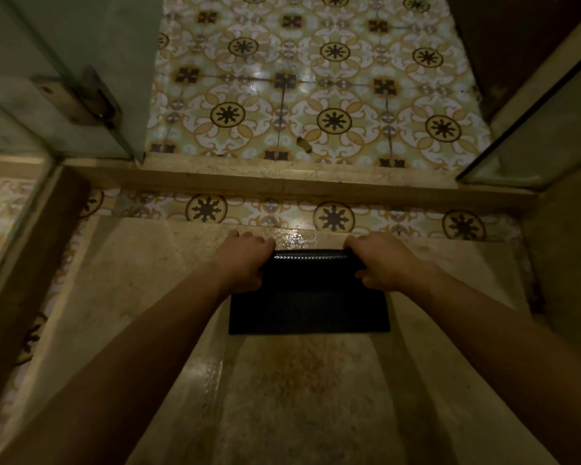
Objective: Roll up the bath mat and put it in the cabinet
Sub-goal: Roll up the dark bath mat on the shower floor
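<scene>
2 bare hands clamp the far rolled edge of the bath mat (309, 297): left hand (242, 260) on its left end, right hand (383, 263) on its right end, fingers curled shut around the roll. Mat is black, ribbed, rectangular, lying on a smooth beige stone floor (299, 397), near side flat. Glossy patterned tiles (316, 95) beyond the mat.

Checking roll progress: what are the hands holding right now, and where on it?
Both hold the black bath mat: left hand and right hand each grip one end of its rolled far edge; the near part lies flat.

Dark bath mat (309, 307), apparently part-rolled
</scene>
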The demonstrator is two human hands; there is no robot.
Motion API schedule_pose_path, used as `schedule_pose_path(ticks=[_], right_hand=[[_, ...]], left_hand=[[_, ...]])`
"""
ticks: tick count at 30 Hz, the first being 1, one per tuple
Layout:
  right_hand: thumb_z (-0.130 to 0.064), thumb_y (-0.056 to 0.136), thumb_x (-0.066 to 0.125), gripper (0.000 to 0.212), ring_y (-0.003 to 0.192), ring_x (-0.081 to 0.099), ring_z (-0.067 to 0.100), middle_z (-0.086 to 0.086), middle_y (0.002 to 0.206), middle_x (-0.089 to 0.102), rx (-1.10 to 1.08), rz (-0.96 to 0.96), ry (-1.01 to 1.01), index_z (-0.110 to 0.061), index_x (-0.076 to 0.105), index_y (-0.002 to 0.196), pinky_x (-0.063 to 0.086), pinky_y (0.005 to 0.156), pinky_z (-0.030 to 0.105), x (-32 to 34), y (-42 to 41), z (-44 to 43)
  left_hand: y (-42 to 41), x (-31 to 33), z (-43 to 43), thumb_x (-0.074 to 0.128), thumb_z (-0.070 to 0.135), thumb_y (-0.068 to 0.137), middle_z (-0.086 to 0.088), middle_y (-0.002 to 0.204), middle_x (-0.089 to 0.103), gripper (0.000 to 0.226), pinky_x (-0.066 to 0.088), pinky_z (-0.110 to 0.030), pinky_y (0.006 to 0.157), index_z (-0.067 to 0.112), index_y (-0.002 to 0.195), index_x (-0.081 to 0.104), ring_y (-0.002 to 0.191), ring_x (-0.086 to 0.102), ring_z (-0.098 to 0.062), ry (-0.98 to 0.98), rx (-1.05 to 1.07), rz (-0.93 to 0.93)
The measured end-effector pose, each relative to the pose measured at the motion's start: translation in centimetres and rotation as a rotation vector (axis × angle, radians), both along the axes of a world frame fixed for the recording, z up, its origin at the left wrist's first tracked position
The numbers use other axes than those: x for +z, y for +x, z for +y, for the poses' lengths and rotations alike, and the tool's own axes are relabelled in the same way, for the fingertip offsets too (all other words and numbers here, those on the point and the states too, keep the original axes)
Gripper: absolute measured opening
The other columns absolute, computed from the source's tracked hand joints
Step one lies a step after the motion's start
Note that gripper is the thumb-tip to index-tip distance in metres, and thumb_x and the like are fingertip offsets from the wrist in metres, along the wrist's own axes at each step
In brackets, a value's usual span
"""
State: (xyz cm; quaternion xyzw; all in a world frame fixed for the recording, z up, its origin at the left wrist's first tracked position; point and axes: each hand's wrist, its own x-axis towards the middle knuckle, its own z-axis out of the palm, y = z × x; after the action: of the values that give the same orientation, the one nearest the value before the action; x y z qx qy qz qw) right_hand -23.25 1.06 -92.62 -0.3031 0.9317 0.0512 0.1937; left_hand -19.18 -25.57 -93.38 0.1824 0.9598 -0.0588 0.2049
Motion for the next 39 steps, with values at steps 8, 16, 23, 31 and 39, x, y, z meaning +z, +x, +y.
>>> schedule_pose_path(ticks=[8,16,23,31,39], right_hand=[[-0.031,0.073,0.072,0.049,0.097,0.062,0.03,0.005,0.106,0.068,0.021,0.038,-0.039,-0.02,0.058,0.118,0.05,0.081,0.039,-1.2,-0.2,0.8],[-0.026,0.076,0.078,0.061,0.112,0.051,0.031,0.013,0.122,0.058,0.034,0.014,-0.129,-0.01,0.054,0.13,0.051,0.087,0.042,-1.4,2.0,1.7],[-0.022,0.081,0.069,0.05,0.107,0.054,0.026,0.006,0.117,0.058,0.035,-0.1,-0.099,-0.016,0.057,0.129,0.051,0.086,0.04,0.6,1.5,1.5],[-0.021,0.077,0.072,0.038,0.099,0.056,0.026,0.004,0.106,0.058,0.043,-0.07,-0.03,-0.017,0.068,0.115,0.042,0.071,0.033,1.5,1.6,0.6],[-0.027,0.079,0.072,0.037,0.101,0.055,0.024,0.003,0.106,0.057,0.073,-0.07,-0.036,-0.02,0.067,0.115,0.04,0.073,0.031,1.6,1.6,0.6]], left_hand=[[0.2,-0.6,-0.1,0.065,0.033,0.08,-0.003,0.113,0.063,0.045,0.037,-0.045,0.096,0.022,0.12,0.05,0.109,0.055,-0.027,0.04,0.059,0.036],[2.0,-0.2,0.4,0.065,0.029,0.079,-0.001,0.115,0.062,0.041,0.043,-0.045,0.093,0.022,0.118,0.056,0.111,0.05,-0.026,0.192,0.148,-0.004],[0.7,1.1,0.3,0.07,0.022,0.077,-0.006,0.099,0.067,0.028,0.053,-0.035,0.079,0.018,0.105,0.068,0.096,0.061,-0.026,0.222,0.153,-0.134],[-1.3,2.7,-0.6,0.066,0.013,0.087,-0.001,0.101,0.074,0.02,0.048,-0.02,0.073,0.018,0.104,0.075,0.089,0.066,-0.013,0.341,0.289,-0.277],[-0.5,2.0,0.0,0.083,0.038,0.073,-0.004,0.095,0.072,0.035,0.056,-0.035,0.077,0.012,0.093,0.074,0.086,0.067,-0.017,0.425,0.434,-0.17]])
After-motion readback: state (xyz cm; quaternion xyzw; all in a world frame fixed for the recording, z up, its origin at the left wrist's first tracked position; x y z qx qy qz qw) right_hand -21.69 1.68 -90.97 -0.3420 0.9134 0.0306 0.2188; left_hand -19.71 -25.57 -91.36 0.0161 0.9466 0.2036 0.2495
